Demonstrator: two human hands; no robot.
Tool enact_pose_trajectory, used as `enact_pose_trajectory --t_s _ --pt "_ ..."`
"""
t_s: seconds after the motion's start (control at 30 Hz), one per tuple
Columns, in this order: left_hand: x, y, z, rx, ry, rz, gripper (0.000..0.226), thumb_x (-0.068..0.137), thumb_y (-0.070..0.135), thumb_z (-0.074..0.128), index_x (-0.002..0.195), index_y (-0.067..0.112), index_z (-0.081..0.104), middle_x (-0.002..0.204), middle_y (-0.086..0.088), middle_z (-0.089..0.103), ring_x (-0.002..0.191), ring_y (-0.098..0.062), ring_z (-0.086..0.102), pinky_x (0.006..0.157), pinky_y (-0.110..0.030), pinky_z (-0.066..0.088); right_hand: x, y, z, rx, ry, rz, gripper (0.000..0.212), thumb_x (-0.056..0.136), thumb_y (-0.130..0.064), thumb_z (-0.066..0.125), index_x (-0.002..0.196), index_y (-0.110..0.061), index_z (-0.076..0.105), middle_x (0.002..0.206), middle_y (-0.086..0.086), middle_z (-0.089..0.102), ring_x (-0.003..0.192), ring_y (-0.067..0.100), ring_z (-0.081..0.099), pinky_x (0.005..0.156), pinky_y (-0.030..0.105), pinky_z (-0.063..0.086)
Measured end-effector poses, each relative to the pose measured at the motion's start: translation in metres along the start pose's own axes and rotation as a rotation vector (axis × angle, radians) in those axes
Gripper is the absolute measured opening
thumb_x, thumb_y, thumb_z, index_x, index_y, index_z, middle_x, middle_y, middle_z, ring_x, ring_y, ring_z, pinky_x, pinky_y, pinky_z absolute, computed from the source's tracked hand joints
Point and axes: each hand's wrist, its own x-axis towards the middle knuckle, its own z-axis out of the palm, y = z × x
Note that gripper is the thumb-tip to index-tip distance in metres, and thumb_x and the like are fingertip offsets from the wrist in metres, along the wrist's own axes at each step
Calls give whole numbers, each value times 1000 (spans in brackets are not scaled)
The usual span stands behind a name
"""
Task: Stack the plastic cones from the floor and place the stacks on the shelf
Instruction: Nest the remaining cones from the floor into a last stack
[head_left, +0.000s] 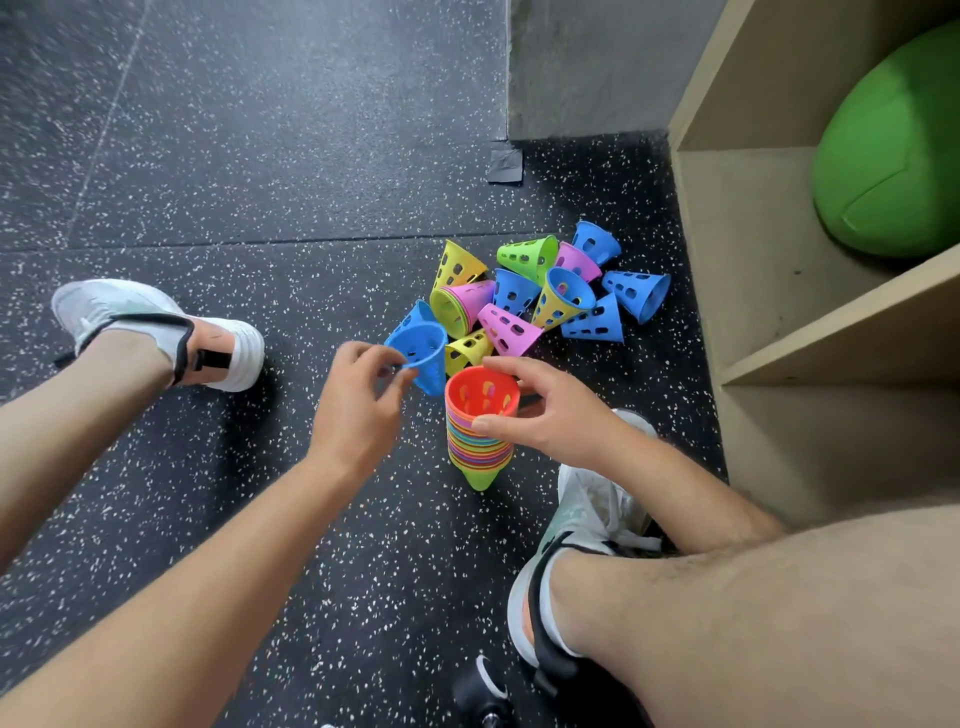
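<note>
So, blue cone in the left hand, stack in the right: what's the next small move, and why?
Probably slide the blue cone tip-first into the open orange top of the stack: the left hand pinches its rim right beside the stack, which the right hand holds mouth-up.

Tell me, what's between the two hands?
Head view: the cone stack, gripped by the right hand, and a blue cone pinched by the left hand.

glossy plastic cones (524, 291), matt speckled rubber floor (260, 156).
</note>
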Motion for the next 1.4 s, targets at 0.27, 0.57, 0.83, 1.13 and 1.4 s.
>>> enact_pose_trajectory --t_s 0.27,0.57,0.83,1.13,1.4 --pt "-6 35 -44 -22 38 460 19 100 24 66 107 8 74 119 -5 63 106 -21 64 91 -35 54 1 -4 1 -81 -5 15 92 68 -57 86 147 -41 40 132 -26 57 113 -7 57 105 36 48" --pt "-13 23 -26 143 -357 448 56 87 -10 59 132 22 68 139 8 62 125 -11 61 99 -28 52 -1 -2 4 -52 30 -36 88 65 -52 88 137 -63 39 129 -22 60 112 2 64 102 40 52" --pt "24 -1 0 179 -264 225 48 95 4 63 139 21 62 142 5 57 129 -19 55 110 -34 46 4 3 4 -21 34 14 88 60 -59 88 138 -50 49 124 -22 63 109 0 64 99 37 54" --pt "73 -14 14 641 -420 274 64 96 8 58 155 28 44 164 2 30 133 -31 44 97 -47 52 2 4 -1 -24 34 49 76 55 -66 85 124 -60 54 111 -23 66 104 1 64 94 39 56" --pt "62 -43 8 687 -286 339 7 90 -3 63 93 2 66 115 -11 50 91 -33 49 60 -51 56 3 3 -1 -20 36 55 78 57 -64 85 128 -55 54 108 -20 68 101 3 66 93 39 57"
